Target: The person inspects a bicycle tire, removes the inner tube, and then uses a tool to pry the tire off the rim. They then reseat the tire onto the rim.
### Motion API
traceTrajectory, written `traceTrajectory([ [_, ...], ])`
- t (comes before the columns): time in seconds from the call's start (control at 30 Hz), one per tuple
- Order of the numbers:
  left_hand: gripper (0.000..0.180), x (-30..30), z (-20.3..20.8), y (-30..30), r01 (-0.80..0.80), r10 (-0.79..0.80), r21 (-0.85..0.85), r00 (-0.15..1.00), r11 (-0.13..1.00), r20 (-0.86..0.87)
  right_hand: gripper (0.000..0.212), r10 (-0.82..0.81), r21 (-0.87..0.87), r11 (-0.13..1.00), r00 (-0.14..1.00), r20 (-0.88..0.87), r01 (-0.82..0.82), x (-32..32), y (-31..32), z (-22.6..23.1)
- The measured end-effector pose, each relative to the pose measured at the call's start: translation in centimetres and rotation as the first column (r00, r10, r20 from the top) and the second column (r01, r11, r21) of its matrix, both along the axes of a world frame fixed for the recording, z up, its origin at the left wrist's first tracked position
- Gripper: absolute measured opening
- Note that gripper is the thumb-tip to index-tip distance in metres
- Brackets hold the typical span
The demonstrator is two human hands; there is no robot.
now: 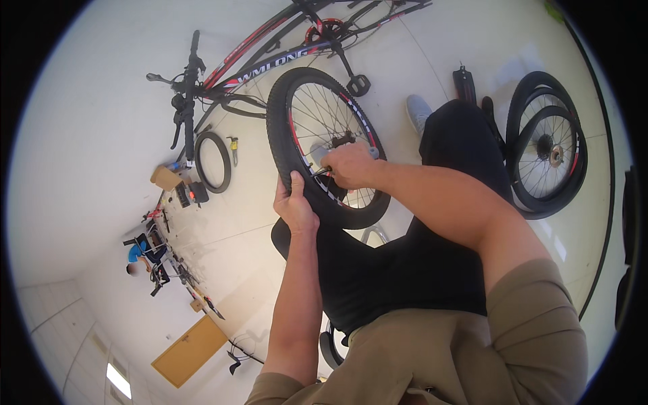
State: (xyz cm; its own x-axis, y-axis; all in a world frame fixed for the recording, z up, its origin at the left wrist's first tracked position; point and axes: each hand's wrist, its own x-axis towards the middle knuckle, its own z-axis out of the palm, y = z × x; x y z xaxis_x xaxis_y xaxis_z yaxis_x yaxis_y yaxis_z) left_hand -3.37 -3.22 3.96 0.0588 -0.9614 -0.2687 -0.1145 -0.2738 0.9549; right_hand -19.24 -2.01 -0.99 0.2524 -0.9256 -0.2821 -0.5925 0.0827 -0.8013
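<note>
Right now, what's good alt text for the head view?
A person's left hand grips a bicycle wheel, while the right hand, over the wheel, holds a small dark item too hidden to identify. Beyond is a black-and-red bicycle frame; more wheels lie at right.

Over my remote feed I count two bare hands, one left hand (pixel 295 208) and one right hand (pixel 351 165), and one spoked wheel (pixel 341 140) mid-dial. I see one bicycle frame (pixel 270 64) at eleven o'clock, one loose tyre (pixel 199 162) at ten, one grey shoe (pixel 418 113) past one, one co-worker (pixel 137 253) past eight, and a tyre stack (pixel 579 172) past two (overlapping, so at least two rings).
</note>
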Motion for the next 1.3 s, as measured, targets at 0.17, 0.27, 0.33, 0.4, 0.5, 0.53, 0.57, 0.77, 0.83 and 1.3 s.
traceTrajectory([
  [0.17,0.032,-0.3,-0.2,-0.1,-0.012,0.012,-0.007,1.000,1.000,-0.018,0.027,-0.100,0.076,0.993,0.992,0.076,0.094,0.5,-0.4,-0.3],
  [0.27,0.032,-0.4,-0.5,-0.3,-0.018,0.018,-0.016,0.999,1.000,-0.039,0.029,-0.201,0.028,0.980,0.973,0.112,0.199,1.0,-0.4,-0.9],
  [0.33,0.033,-0.6,-0.4,-0.2,-0.031,0.031,-0.015,0.999,0.999,-0.042,0.030,-0.210,0.066,0.977,0.973,0.096,0.205,0.8,-0.6,-0.6],
  [0.4,0.033,-0.7,-0.5,-0.2,-0.035,0.035,-0.034,0.999,0.999,-0.011,0.031,-0.214,0.096,0.974,0.973,0.081,0.206,0.7,-0.8,-0.3],
  [0.5,0.033,-1.5,-0.4,0.6,-0.026,0.028,-0.063,0.999,0.998,0.029,0.033,-0.271,0.121,0.958,0.959,0.082,0.261,0.5,-1.3,-0.8],
  [0.53,0.033,-1.9,-0.4,0.9,-0.021,0.024,-0.073,0.999,0.997,0.041,0.033,-0.330,0.122,0.940,0.939,0.094,0.318,0.6,-1.5,-1.3],
  [0.57,0.034,-2.1,-0.8,1.2,-0.009,0.017,-0.105,0.997,0.994,0.077,0.033,-0.385,0.123,0.920,0.917,0.107,0.372,0.5,-1.6,-1.3],
  [0.77,0.032,-2.1,-0.9,1.8,0.003,0.013,-0.123,0.991,0.992,0.130,0.034,-0.357,0.193,0.924,0.926,0.124,0.330,-0.2,-2.1,-0.5],
  [0.83,0.031,-2.7,-0.6,2.2,-0.013,0.031,-0.132,0.990,0.991,0.137,0.034,-0.359,0.192,0.923,0.925,0.123,0.333,-0.3,-2.3,-0.7],
  [1.3,0.036,-1.8,-0.4,5.5,0.047,0.004,-0.151,0.947,0.987,0.322,0.025,-0.040,0.015,0.999,0.998,-0.046,0.041,-0.9,-1.8,-0.4],
])
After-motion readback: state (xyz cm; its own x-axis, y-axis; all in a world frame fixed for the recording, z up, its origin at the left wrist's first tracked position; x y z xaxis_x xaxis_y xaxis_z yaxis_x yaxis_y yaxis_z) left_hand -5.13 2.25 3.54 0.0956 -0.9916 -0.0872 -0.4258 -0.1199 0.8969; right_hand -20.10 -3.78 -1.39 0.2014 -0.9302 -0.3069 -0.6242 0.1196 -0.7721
